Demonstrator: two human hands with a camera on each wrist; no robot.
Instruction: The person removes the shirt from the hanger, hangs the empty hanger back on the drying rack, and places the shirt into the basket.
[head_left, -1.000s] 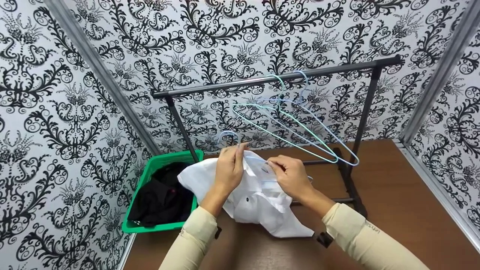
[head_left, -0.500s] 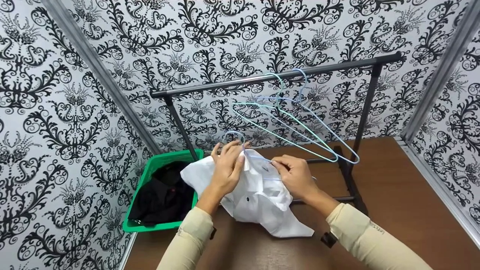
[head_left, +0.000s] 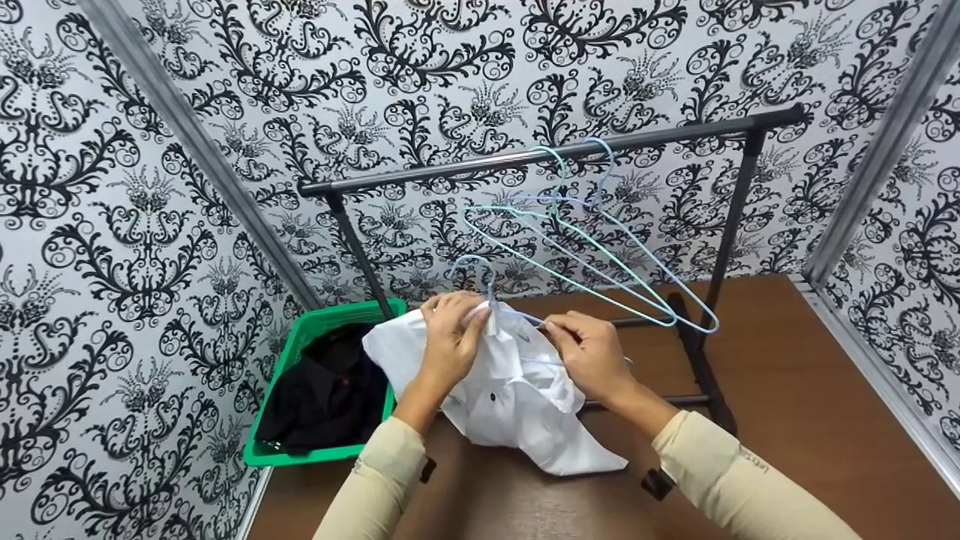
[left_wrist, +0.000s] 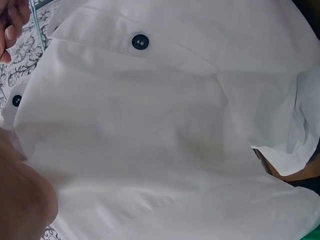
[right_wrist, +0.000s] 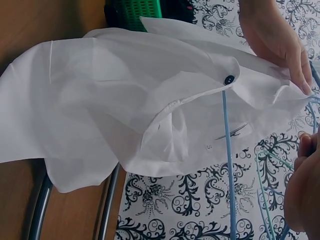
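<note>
A white shirt (head_left: pixel 480 424) with dark buttons hangs between my two hands, partly over a light-blue hanger (head_left: pixel 491 281). The hanger's hook rises free above the collar. My left hand (head_left: pixel 448 334) pinches the shirt at the collar, right beside the base of the hook. On the other side, my right hand (head_left: pixel 589 352) pinches the hanger's sloping shoulder, which is bare of cloth there. The hanger's lower bar (right_wrist: pixel 228 150) crosses the shirt's opening in the right wrist view. Cloth hides the hanger's left side.
Behind my hands stands a dark metal clothes rack (head_left: pixel 465 171). A green hanger (head_left: pixel 559 217) and another blue hanger (head_left: pixel 656 259) hang from its rail. To the left, a green basket (head_left: pixel 322 455) holds black clothes (head_left: pixel 319 397). Everything stands on a brown table (head_left: pixel 810 420) against patterned walls.
My left hand's fingers have lifted off, spread, and settled back on the collar slightly lower, leaving more of the hook showing. The hook has shifted a little right. My right hand keeps its hold.
</note>
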